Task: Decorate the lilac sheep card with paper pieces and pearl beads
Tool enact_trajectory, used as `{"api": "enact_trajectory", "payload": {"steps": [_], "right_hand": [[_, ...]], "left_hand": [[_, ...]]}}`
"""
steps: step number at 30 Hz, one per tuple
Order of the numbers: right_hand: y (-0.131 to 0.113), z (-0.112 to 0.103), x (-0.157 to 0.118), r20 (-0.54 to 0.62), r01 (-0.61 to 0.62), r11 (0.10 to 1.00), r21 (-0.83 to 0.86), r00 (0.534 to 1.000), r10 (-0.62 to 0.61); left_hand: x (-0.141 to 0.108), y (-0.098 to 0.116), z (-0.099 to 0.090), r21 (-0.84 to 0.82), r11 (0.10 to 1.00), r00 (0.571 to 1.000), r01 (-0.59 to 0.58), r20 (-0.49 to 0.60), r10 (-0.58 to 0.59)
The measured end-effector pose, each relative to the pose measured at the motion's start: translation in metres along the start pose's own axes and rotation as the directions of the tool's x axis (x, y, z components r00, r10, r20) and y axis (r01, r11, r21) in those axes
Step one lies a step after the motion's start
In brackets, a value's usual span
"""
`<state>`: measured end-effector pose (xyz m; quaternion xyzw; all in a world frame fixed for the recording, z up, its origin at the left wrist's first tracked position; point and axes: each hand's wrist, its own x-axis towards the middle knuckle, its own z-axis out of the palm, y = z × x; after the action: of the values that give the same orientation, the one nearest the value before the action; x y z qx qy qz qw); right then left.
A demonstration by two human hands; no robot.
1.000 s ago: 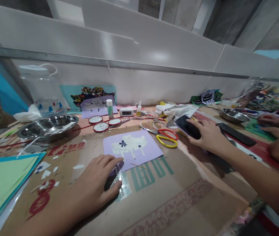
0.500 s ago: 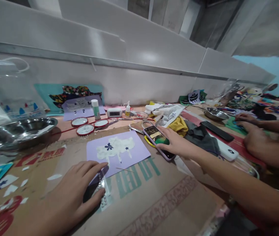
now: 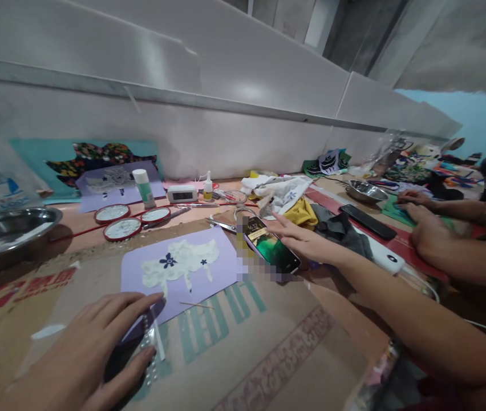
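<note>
My left hand (image 3: 97, 337) lies low over the cardboard, fingers stretched and thumb apart. Between thumb and forefinger shows a clear strip of pearl-like beads (image 3: 151, 354), partly hidden by the hand. Its forefinger reaches the near edge of a purple sheet (image 3: 226, 251). A white cloud-shaped piece (image 3: 183, 257) with two dark flowers sits on that sheet, and a toothpick (image 3: 195, 305) lies at its near edge. My right hand (image 3: 307, 240) is at the right edge of a phone (image 3: 271, 245) with a lit screen, fingers extended. Scissors (image 3: 221, 224) lie beside the phone, their handles partly hidden.
Red-rimmed round dishes (image 3: 112, 213), a glue stick (image 3: 144, 188), a small digital display (image 3: 182, 194) and a glue bottle (image 3: 207, 187) stand behind. A steel bowl (image 3: 33, 228) is at left. Cloth scraps (image 3: 298, 214), a black phone (image 3: 367, 221) and another person's hands (image 3: 426, 228) are at right.
The view has swung right, so things appear further left. My right thumb has come off the phone's screen, which is now brighter. My left hand stays by the bead strip.
</note>
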<state>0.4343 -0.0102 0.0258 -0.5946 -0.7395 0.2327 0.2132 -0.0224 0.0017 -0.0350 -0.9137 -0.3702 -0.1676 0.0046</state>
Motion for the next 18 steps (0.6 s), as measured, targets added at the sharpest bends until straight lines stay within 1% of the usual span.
{"api": "enact_trajectory", "payload": {"steps": [1, 3, 4, 6, 9, 10, 11, 13, 14, 16, 18], "right_hand": [[-0.002, 0.002, 0.001, -0.057, -0.021, 0.999, -0.041, 0.998, 0.018], [-0.009, 0.007, 0.001, -0.164, -0.005, 0.995, -0.103, 0.986, -0.012], [-0.016, 0.01, 0.001, -0.199, 0.032, 0.991, -0.127, 0.978, -0.057], [-0.035, 0.017, 0.0, -0.238, 0.148, 0.973, -0.175, 0.953, -0.188], [-0.076, 0.034, 0.0, -0.15, 0.334, 0.905, -0.262, 0.913, -0.38], [-0.091, 0.042, 0.001, -0.128, 0.364, 0.895, -0.258, 0.905, -0.405], [-0.106, 0.051, 0.002, -0.091, 0.401, 0.889, -0.219, 0.899, -0.428], [-0.132, 0.07, 0.005, -0.009, 0.416, 0.901, -0.123, 0.907, -0.421], [-0.143, 0.08, 0.008, 0.042, 0.432, 0.896, -0.104, 0.902, -0.43], [-0.158, 0.098, 0.013, 0.146, 0.498, 0.861, -0.099, 0.864, -0.483], [-0.164, 0.114, 0.018, 0.186, 0.584, 0.799, -0.144, 0.809, -0.558]], "left_hand": [[0.0, -0.001, 0.0, 0.001, 1.0, 1.0, -0.002, 0.0, 0.002], [0.0, -0.002, 0.001, 0.004, 1.0, 1.0, -0.007, 0.0, 0.007], [0.001, -0.002, 0.001, 0.005, 1.0, 1.0, -0.012, 0.001, 0.012], [0.003, 0.0, -0.001, 0.004, 0.999, 0.999, -0.034, -0.006, 0.034], [0.009, 0.008, -0.01, -0.005, 0.996, 0.996, -0.092, -0.017, 0.092], [0.012, 0.011, -0.013, 0.001, 0.995, 0.995, -0.101, -0.019, 0.101], [0.014, 0.014, -0.016, 0.013, 0.996, 0.996, -0.09, -0.026, 0.09], [0.017, 0.019, -0.021, 0.045, 0.997, 0.997, -0.058, -0.041, 0.06], [0.017, 0.02, -0.022, 0.056, 0.997, 0.998, -0.048, -0.038, 0.05], [0.016, 0.022, -0.022, 0.069, 0.997, 0.999, -0.034, -0.034, 0.036], [0.015, 0.022, -0.021, 0.068, 0.997, 0.999, -0.028, -0.033, 0.03]]}}
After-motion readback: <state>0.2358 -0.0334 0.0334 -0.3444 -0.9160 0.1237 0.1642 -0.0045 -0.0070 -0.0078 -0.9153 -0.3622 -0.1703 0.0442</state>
